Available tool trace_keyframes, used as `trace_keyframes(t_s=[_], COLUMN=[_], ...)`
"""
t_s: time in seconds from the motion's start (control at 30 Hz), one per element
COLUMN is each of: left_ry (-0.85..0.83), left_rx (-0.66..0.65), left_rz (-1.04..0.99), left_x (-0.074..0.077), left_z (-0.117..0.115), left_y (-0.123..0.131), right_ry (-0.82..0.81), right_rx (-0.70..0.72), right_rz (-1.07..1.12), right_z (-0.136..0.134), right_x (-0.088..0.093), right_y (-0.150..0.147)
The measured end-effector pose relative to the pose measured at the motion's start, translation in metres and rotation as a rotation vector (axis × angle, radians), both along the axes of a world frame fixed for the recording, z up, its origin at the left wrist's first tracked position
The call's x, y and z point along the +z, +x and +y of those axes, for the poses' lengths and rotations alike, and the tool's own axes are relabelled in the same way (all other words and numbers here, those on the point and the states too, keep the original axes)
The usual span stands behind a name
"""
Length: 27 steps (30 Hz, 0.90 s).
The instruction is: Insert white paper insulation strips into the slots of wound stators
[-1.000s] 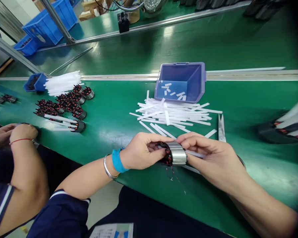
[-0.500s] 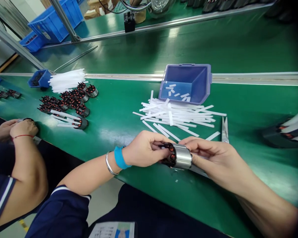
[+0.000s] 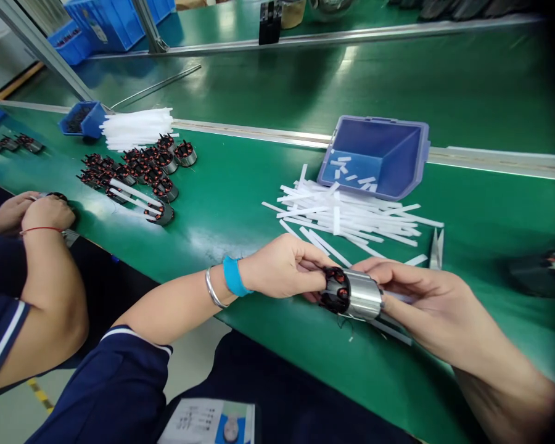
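A motor stator (image 3: 363,296), a silvery cylinder with a black end and copper windings, lies on its side between my two hands. My left hand (image 3: 284,265) pinches the black, wound end, its fingertips partly hidden behind it. At the opposite end, my right hand (image 3: 425,302) grips the metal rim with thumb and fingers. White strips (image 3: 391,331) jut out of that rim beneath my right hand. Just beyond my hands is a loose pile of white strips (image 3: 351,213). A pair of scissors (image 3: 436,250) rests behind my right hand, handles hidden.
Behind the pile sits a tilted purple bin (image 3: 404,160) with short white pieces. Several stators (image 3: 139,169), a stack of white strips (image 3: 136,128) and a blue bin (image 3: 83,120) are leftward. A co-worker's hands (image 3: 49,213) work at far left. A dark stator (image 3: 543,271) stands right.
The view has shifted, so the bench contents sit further right. Both hands still hold the stator, and more of the white strips shows below my right hand.
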State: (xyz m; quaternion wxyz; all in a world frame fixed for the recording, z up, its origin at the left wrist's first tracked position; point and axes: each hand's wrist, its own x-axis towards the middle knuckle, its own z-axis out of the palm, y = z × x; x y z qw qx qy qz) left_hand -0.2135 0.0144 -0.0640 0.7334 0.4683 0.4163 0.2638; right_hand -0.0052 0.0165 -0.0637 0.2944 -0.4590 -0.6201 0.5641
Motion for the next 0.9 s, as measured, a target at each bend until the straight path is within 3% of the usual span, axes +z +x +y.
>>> trace_keyframes(t_s=[0.2, 0.3, 0.37, 0.5, 0.57, 0.63, 0.77, 0.83, 0.9], left_ry=[0.049, 0.060, 0.035, -0.082, -0.124, -0.150, -0.147, -0.129, -0.126], left_rx=[-0.017, 0.055, 0.132, 0.202, 0.182, 0.162, 0.108, 0.050, -0.003], left_rz=[-0.082, -0.152, -0.207, -0.289, -0.291, -0.254, -0.174, -0.156, -0.159], left_x=[0.003, 0.007, 0.010, 0.012, 0.011, 0.010, 0.009, 0.008, 0.006], left_z=[0.004, 0.007, 0.009, 0.013, 0.014, 0.014, 0.010, 0.009, 0.008], left_y=[-0.005, -0.010, -0.014, -0.019, -0.019, -0.017, -0.012, -0.010, -0.009], right_ry=[-0.078, -0.019, 0.142, 0.448, 0.514, 0.512, 0.283, 0.192, 0.173], right_rx=[-0.007, -0.048, 0.048, 0.373, 0.327, 0.185, -0.113, -0.127, -0.040], right_rz=[0.135, 0.040, -0.137, -0.412, -0.387, -0.279, 0.056, 0.131, 0.121], right_z=[0.003, 0.004, 0.001, -0.006, -0.006, -0.005, 0.000, 0.000, -0.002], right_x=[0.005, 0.003, -0.001, -0.012, -0.013, -0.008, 0.014, 0.021, 0.024], right_y=[0.001, 0.009, 0.014, 0.012, 0.009, 0.010, 0.020, 0.023, 0.023])
